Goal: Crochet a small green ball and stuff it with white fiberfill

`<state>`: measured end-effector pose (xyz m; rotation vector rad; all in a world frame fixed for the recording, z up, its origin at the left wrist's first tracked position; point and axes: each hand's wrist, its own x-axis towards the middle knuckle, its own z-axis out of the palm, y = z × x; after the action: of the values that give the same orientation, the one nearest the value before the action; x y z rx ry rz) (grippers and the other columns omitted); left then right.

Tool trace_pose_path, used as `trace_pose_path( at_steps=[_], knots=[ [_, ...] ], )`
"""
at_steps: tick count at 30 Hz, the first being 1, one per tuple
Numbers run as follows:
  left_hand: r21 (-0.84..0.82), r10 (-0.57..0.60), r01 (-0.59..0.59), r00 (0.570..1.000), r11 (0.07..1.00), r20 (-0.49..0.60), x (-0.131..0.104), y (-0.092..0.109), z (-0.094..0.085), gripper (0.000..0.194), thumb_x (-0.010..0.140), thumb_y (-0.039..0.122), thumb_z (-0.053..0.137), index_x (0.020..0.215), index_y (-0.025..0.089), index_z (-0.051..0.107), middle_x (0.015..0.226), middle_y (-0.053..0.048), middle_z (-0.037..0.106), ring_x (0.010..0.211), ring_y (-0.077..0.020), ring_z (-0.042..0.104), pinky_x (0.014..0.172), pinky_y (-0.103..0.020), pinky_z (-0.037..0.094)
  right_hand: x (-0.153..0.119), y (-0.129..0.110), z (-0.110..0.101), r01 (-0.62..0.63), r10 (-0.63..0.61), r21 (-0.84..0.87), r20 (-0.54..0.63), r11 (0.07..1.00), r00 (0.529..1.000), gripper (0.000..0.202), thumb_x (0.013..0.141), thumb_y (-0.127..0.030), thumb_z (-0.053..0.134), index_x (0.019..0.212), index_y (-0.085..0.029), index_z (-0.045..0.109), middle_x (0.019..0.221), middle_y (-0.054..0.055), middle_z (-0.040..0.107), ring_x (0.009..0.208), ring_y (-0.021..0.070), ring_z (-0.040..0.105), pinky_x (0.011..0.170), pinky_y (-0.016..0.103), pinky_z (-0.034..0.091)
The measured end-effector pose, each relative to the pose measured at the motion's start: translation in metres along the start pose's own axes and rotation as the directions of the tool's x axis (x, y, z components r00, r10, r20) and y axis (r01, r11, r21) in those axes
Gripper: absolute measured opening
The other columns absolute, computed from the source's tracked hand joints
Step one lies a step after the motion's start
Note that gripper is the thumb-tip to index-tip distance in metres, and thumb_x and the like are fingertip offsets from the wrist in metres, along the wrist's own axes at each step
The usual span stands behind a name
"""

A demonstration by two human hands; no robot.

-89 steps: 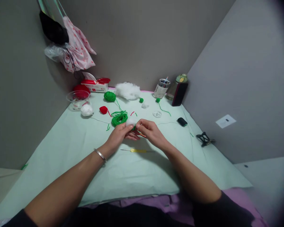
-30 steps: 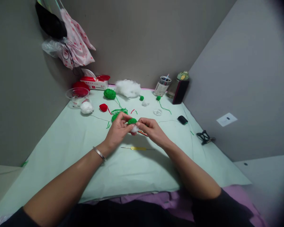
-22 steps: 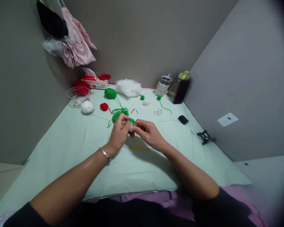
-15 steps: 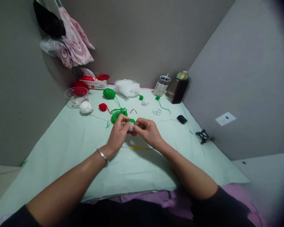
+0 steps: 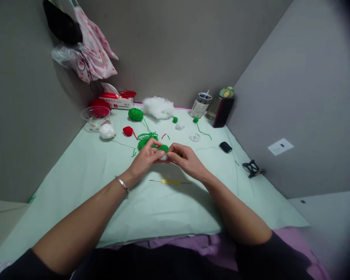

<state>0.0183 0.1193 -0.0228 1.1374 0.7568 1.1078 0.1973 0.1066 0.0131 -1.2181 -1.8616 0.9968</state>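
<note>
Between my hands is a small green crocheted piece (image 5: pixel 163 148) with white stuffing (image 5: pixel 163 156) showing at its near side. My left hand (image 5: pixel 147 156) is closed on its left side, thumb against the stuffing. From the right, my right hand (image 5: pixel 184 157) pinches the edge of the same piece; the fingers partly hide it. Just beyond my left hand lies a loose heap of green yarn (image 5: pixel 146 140). Nearer to me, a yellow-handled crochet hook (image 5: pixel 170 181) rests on the table cover.
Farther back lie a green yarn ball (image 5: pixel 135 114), red yarn ball (image 5: pixel 128 131), white yarn ball (image 5: pixel 107 131) and a fluffy stuffing pile (image 5: pixel 158 107). Small green balls (image 5: pixel 196 120), a tin (image 5: pixel 201 105), a bottle (image 5: pixel 221 102) and a black claw clip (image 5: pixel 253 168) are to the right.
My hands have shifted slightly apart around the green piece, and more of its green top and white stuffing shows. My left wrist has moved a little to the left.
</note>
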Motion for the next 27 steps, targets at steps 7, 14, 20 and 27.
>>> trace_pose_path(
  at_steps=[7, 14, 20, 27],
  knots=[
    [0.036, 0.009, -0.002, 0.984, 0.999, -0.18, -0.002, -0.007, 0.012, 0.016, 0.083, 0.021, 0.065, 0.087, 0.024, 0.05, 0.061, 0.009, 0.056, 0.057, -0.0127, 0.06, 0.06, -0.026, 0.055, -0.008, -0.006, 0.01, 0.143, -0.138, -0.153, 0.042, 0.978, 0.99, 0.019, 0.09, -0.028, 0.061, 0.077, -0.023, 0.047, 0.068, -0.005, 0.046, 0.064, 0.0119, 0.037, 0.064, 0.028, 0.031],
    [0.01, 0.034, -0.033, 0.983, 0.999, -0.178, -0.007, -0.003, 0.017, 0.017, 0.086, 0.027, 0.067, 0.086, 0.023, 0.051, 0.078, 0.003, 0.065, 0.075, -0.0143, 0.066, 0.077, -0.03, 0.059, 0.002, 0.009, 0.014, 0.043, -0.047, -0.027, -0.133, 0.999, 0.99, 0.029, 0.087, -0.035, 0.065, 0.068, -0.022, 0.047, 0.064, -0.006, 0.043, 0.062, 0.0111, 0.035, 0.06, 0.028, 0.028],
    [0.034, 0.057, -0.057, 0.998, 0.998, -0.005, -0.008, 0.004, 0.009, 0.038, 0.091, 0.034, 0.073, 0.127, 0.023, 0.067, 0.103, -0.002, 0.074, 0.097, -0.0176, 0.07, 0.096, -0.034, 0.059, 0.004, 0.006, 0.009, -0.023, 0.044, 0.127, -0.17, 0.992, 0.984, 0.035, 0.08, -0.041, 0.074, 0.062, -0.021, 0.05, 0.058, -0.008, 0.038, 0.059, 0.0097, 0.031, 0.058, 0.027, 0.025],
    [0.07, -0.013, 0.007, 0.996, 0.997, 0.088, -0.003, 0.003, 0.002, 0.04, 0.092, 0.037, 0.074, 0.128, 0.019, 0.071, 0.108, -0.007, 0.079, 0.098, -0.021, 0.077, 0.099, -0.038, 0.061, 0.005, 0.005, 0.001, -0.113, 0.14, 0.269, -0.082, 0.956, 0.987, 0.033, 0.08, -0.046, 0.073, 0.067, -0.021, 0.056, 0.06, -0.005, 0.052, 0.059, 0.0113, 0.043, 0.057, 0.026, 0.033]
  ],
)
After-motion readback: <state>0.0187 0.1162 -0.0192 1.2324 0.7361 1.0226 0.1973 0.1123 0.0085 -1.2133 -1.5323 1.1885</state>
